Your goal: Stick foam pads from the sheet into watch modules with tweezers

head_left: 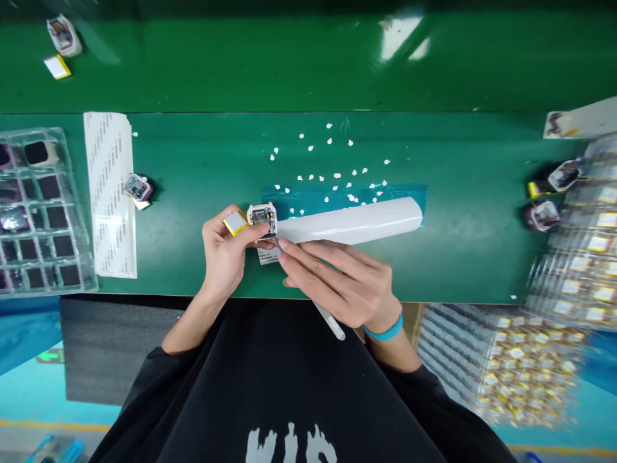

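Observation:
My left hand point(222, 251) pinches a small white device case point(263, 218) with an exposed circuit board, and a yellow-edged battery point(234, 223) hangs beside it. My right hand point(337, 280) grips tweezers point(328, 318) like a pen, with the tip touching the lower edge of the case. Both hands hover over the green table near its front edge. A small white label point(268, 257) lies under the hands.
A white curved sheet point(351, 225) lies on blue tape point(400, 191) right of the case, with several white bits point(332, 157) scattered behind. A clear plastic tray point(41, 212) and a white strip sheet point(110, 193) lie left. More devices point(544, 215) and battery stacks point(573, 283) sit right.

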Motion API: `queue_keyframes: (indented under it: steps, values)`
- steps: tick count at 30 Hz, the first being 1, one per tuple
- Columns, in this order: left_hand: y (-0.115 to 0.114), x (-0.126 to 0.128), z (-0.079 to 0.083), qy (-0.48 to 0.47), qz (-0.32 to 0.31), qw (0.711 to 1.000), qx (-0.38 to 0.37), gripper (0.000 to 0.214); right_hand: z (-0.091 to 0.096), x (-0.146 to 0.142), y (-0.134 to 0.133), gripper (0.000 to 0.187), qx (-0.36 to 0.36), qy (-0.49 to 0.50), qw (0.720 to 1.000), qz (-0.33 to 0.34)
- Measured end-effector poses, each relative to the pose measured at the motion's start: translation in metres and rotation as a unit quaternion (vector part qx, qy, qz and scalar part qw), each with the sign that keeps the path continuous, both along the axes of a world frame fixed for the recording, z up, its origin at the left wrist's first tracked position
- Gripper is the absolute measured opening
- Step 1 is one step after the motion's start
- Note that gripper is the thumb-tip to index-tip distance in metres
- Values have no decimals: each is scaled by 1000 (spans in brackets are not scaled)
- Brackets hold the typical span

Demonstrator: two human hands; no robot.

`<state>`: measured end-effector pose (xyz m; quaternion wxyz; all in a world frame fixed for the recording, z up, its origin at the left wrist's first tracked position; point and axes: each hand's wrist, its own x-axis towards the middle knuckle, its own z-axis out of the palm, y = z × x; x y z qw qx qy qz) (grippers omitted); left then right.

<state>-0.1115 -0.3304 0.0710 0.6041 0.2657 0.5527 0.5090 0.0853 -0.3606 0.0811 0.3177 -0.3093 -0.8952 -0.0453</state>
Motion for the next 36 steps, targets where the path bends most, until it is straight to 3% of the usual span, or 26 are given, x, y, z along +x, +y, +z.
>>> queue_keyframes:
  steps: [9,15,19,24,27,31,34,36]
  values:
    - [-6,1,0,15,-12,999,29,38,14,6,7,18,-18,-26,999,24]
    - [-7,0,1,31,-11,998,52,39,13,7,11,26,-96,59,993,39]
    - [-7,2,2,17,-30,998,57,40,8,5,8,43,-146,129,981,16]
    - [-7,-3,-6,35,-29,998,37,43,3,8,7,54,-144,161,976,9]
    - [20,-9,-27,62,-33,997,44,42,-1,10,4,50,-128,226,966,-20]
    - [105,-23,-54,146,-17,986,77,48,-5,12,-1,50,-129,239,962,-29]
    - [155,-48,-48,250,6,961,119,53,-3,15,-4,59,-123,216,968,-19]
    - [156,-72,-34,362,-1,913,190,46,-2,20,-7,61,-107,218,970,-25]
